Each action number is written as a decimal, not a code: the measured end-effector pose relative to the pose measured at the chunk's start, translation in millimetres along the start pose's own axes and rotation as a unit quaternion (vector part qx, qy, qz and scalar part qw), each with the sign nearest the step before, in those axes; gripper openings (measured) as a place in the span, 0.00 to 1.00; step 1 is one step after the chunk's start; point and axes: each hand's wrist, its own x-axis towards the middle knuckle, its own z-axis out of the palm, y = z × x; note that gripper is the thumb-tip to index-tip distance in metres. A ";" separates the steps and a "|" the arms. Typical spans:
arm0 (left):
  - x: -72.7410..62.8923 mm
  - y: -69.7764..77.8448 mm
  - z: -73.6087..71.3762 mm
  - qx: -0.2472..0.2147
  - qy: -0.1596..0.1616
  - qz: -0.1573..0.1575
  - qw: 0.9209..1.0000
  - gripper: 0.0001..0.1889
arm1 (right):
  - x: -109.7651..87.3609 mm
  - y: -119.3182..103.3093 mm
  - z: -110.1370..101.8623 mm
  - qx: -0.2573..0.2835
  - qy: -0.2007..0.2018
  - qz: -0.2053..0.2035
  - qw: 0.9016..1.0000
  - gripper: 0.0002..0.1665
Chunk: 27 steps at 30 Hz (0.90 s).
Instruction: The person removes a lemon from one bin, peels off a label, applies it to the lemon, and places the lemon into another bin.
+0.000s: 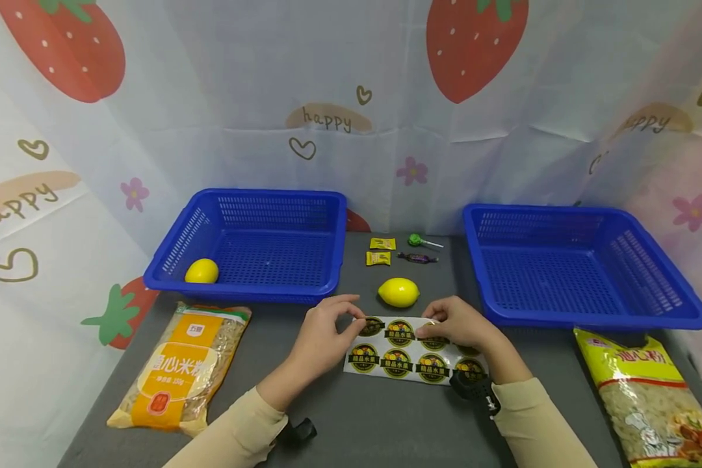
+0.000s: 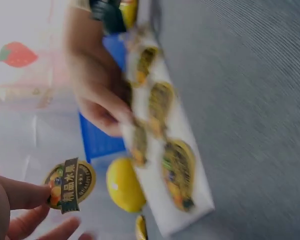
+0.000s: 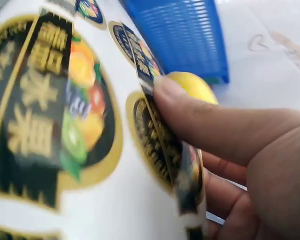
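Observation:
A white sheet of round black-and-gold fruit stickers [image 1: 386,351] is held up over the grey table. My right hand [image 1: 462,325] grips its upper edge, thumb on the printed face and fingers behind, as the right wrist view shows. My left hand [image 1: 322,335] pinches one sticker [image 2: 70,186] between thumb and finger; in the left wrist view it is apart from the sheet, its other fingers spread. Just beyond the sheet, a yellow lemon [image 1: 399,292] lies on the table between the two hands.
Blue baskets stand at the back left [image 1: 269,291] and back right [image 1: 597,318]; a second lemon [image 1: 201,271] is in the left one. Small wrapped candies [image 1: 378,259] and a green lollipop [image 1: 415,240] lie between them. Bagged dry goods flank the arms, left [image 1: 181,370] and right [image 1: 649,396].

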 end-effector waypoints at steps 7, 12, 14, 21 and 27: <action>1.8 9.5 -3.6 -0.113 -0.037 -0.087 0.989 0.03 | 7.3 -3.5 19.7 -0.089 0.078 0.024 0.993 0.14; 3.5 10.5 -4.1 -0.106 -0.031 -0.103 0.989 0.07 | 9.1 -8.1 30.4 -0.145 0.129 0.029 0.981 0.19; 4.5 10.1 -3.3 -0.110 -0.035 -0.108 0.987 0.08 | 9.0 -8.6 31.8 -0.152 0.140 0.027 0.978 0.22; 5.1 14.4 -2.0 -0.118 -0.048 -0.110 0.986 0.14 | 4.5 -12.1 17.4 -0.095 0.150 0.008 0.984 0.28; 5.9 12.5 -0.4 -0.130 -0.057 -0.118 0.983 0.17 | 14.7 -19.2 7.7 -0.068 0.176 0.008 0.982 0.34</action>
